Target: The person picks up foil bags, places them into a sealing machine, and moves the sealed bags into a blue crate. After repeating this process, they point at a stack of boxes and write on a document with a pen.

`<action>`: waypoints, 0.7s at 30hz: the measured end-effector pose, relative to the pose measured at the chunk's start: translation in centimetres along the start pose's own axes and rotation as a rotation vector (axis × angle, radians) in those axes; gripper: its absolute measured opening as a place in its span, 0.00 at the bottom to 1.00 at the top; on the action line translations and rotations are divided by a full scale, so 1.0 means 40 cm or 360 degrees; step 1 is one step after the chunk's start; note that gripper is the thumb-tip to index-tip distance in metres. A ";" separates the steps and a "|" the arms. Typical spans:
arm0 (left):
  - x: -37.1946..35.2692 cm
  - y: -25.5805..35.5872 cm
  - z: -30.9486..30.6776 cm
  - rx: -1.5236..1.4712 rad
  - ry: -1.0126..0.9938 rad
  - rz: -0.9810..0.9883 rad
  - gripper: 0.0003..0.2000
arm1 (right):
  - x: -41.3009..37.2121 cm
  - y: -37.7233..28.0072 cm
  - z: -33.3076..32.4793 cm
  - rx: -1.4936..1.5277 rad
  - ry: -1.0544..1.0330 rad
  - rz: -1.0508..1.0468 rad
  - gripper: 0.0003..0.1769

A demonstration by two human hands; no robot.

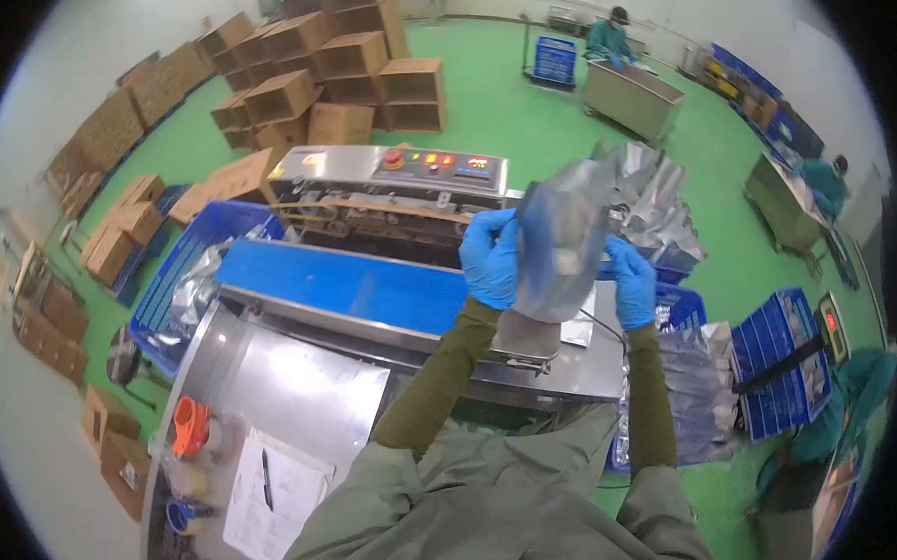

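Observation:
A silver pouch point(559, 250), blurred by motion, is held up between my two blue-gloved hands, above the right end of the machine. My left hand point(492, 261) has its fingers closed on the pouch's left edge. On the pouch's right edge, my right hand point(631, 280) pinches it. The sealing machine point(389, 172) with lit red displays stands behind my left hand, and its blue conveyor belt point(339, 285) runs off to the left. More silver pouches point(655, 206) lie heaped beyond my hands at the right.
A steel table point(297, 372) holds papers point(273, 498), a pen and tape rolls. Blue crates point(778, 366) stand right and left point(164, 292). Cardboard boxes point(354, 59) are stacked behind. A person point(608, 38) works at a steel cart point(633, 97); other people are at the right.

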State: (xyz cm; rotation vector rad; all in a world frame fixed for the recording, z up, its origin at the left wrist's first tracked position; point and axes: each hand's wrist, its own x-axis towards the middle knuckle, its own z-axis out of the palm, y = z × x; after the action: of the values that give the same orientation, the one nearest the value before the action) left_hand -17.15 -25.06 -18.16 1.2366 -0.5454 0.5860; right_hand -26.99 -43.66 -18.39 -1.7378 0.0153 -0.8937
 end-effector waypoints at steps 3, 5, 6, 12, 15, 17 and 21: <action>-0.005 -0.021 0.013 -0.0285 0.0023 -0.0247 0.03 | -0.016 -0.060 0.005 0.0524 -0.0051 0.0327 0.11; -0.003 -0.003 0.016 -0.0186 -0.0012 -0.0135 0.03 | -0.022 -0.043 -0.006 -0.0198 -0.0327 -0.0085 0.11; 0.005 -0.001 0.021 -0.0086 -0.0028 0.0002 0.03 | -0.013 -0.031 -0.015 -0.0197 -0.0309 -0.0083 0.11; 0.014 -0.038 -0.037 -0.0283 -0.0008 -0.0270 0.07 | -0.007 0.068 -0.048 0.0320 0.0158 0.0113 0.11; 0.039 -0.028 -0.030 -0.0240 -0.0344 -0.0098 0.14 | 0.007 0.051 -0.042 0.0359 -0.0068 0.0113 0.12; 0.048 -0.012 -0.017 -0.0091 -0.0582 0.0184 0.21 | 0.017 0.023 -0.048 0.0144 -0.0371 0.0077 0.12; 0.059 -0.059 -0.044 0.0382 -0.1230 0.0028 0.19 | 0.031 0.024 -0.038 -0.0434 -0.0232 -0.0167 0.16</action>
State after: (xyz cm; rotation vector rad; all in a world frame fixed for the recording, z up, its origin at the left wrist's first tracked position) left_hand -13.71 -23.60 -18.65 1.6863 -1.1530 0.1657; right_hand -26.57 -45.82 -18.37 -2.0715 -0.0533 -0.8694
